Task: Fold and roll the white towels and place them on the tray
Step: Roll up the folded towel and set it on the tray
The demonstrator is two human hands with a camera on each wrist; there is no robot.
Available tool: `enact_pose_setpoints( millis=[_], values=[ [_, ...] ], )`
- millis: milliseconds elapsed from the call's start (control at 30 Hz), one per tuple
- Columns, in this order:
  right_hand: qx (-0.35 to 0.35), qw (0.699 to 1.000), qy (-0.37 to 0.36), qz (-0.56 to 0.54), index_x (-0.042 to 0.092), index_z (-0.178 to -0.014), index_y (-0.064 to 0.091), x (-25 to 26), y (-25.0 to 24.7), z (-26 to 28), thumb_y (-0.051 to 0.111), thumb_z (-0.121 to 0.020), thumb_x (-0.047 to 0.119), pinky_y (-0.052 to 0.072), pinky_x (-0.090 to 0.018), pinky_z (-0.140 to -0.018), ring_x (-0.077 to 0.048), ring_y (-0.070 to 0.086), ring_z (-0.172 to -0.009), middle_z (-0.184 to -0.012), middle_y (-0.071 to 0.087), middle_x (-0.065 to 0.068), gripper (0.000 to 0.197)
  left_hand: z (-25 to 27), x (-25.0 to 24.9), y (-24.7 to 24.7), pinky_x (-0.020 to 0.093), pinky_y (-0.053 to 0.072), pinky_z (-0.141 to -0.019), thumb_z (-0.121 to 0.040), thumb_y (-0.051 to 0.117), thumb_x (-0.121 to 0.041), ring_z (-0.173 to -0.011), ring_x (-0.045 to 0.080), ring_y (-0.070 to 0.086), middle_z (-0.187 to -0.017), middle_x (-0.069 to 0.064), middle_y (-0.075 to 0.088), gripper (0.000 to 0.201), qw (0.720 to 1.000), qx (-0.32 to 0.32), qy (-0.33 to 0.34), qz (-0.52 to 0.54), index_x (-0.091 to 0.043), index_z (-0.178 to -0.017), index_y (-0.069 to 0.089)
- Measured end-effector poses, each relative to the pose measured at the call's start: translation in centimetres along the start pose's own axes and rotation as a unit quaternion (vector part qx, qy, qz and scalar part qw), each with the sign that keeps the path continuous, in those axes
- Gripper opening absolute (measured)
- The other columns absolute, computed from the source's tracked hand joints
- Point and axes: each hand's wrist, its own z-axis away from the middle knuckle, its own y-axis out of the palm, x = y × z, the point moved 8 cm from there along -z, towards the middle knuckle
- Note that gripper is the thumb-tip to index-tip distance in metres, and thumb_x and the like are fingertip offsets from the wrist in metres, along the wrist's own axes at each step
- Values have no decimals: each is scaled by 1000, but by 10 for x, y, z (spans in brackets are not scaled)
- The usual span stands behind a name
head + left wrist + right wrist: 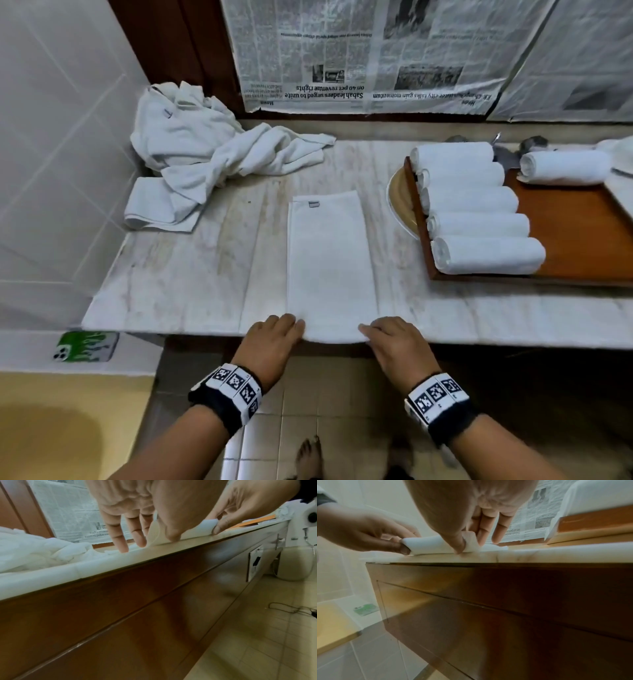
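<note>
A white towel point(329, 260) folded into a long strip lies lengthwise on the marble counter point(178, 281), its near end at the front edge. My left hand point(287, 329) pinches the near-left corner and my right hand point(373, 332) the near-right corner. In the wrist views the near edge of the towel point(428, 545) is lifted and curled over between thumbs and fingers point(123, 538). At the right stands the wooden tray point(575, 240), holding several rolled white towels point(479, 226) in a row, and one more roll point(561, 168) behind.
A heap of unfolded white towels point(205, 150) fills the counter's back left corner. A tan plate point(400, 202) sticks out from under the tray's left side. A phone in a green case point(85, 346) lies on a ledge lower left. Newspaper point(342, 58) covers the wall behind.
</note>
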Motion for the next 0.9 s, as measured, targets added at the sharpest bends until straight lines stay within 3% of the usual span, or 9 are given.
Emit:
enact_pose_setpoints(
  millis=[100,167,267,367,467,567,633,700,900],
  values=[
    [29,999,24,-10,17,-106,74,-4,-4,-7,74,-82,12,55,-38,-71,-24,65,-84,-94,70,-1,24,0,10,-3,32,47,-58,-69,79,-15,-75,24,60,-100,0,60,42,997,-6,-26,72,-22,-103,56],
    [58,996,67,-12,20,-112,70,-9,-6,-16,59,-95,26,50,-33,-83,-20,63,-95,-102,69,3,21,-6,14,-11,35,45,-64,-91,56,-25,-77,28,60,-96,1,59,9,992,-22,-51,115,-20,-98,59],
    [74,983,156,-68,24,-110,60,-19,-6,-26,56,-97,34,42,-26,-77,-10,55,-89,-96,62,12,17,-19,23,-10,38,39,-82,-102,37,-35,-93,27,59,-100,1,61,27,983,36,-131,126,-20,-98,59],
    [31,977,203,-60,23,-89,56,-25,-7,-31,65,-89,30,42,-29,-69,-16,55,-79,-84,59,7,12,-26,32,-11,37,35,-88,-99,40,-43,-96,25,59,-96,-1,64,25,966,45,-207,151,-24,-90,53],
    [-9,993,119,5,17,-69,65,-14,-5,-34,82,-68,9,46,-31,-57,-23,55,-68,-75,54,-1,19,-32,37,-10,35,37,-86,-92,53,-38,-86,21,58,-90,-5,60,15,947,33,-256,190,-25,-95,47],
    [10,998,35,48,12,-72,69,1,4,-29,81,-52,-7,41,-25,-45,-23,55,-62,-74,55,-3,30,-40,25,-17,34,35,-76,-80,63,-15,-85,25,58,-94,-2,56,17,971,7,-189,147,-24,-92,57],
    [-11,1000,-2,22,9,-87,72,3,2,-20,79,-61,0,49,-29,-53,-25,58,-70,-83,61,-6,28,-40,13,-15,34,32,-71,-57,71,-2,-77,25,59,-85,-4,58,35,989,8,-115,89,-26,-80,61],
    [-11,1000,-20,8,9,-99,72,3,-2,-13,79,-68,13,52,-30,-64,-24,58,-79,-93,63,-5,32,-36,11,-17,34,35,-71,-46,75,-1,-74,21,59,-81,-10,58,44,993,-7,-96,64,-30,-74,61],
    [-16,1000,3,-24,17,-105,74,-10,-3,-13,77,-74,9,55,-34,-75,-22,61,-89,-101,67,0,32,-19,7,-20,37,41,-82,-77,67,-34,-86,16,58,-99,-11,59,22,997,-35,-17,73,-29,-96,59]
  ],
)
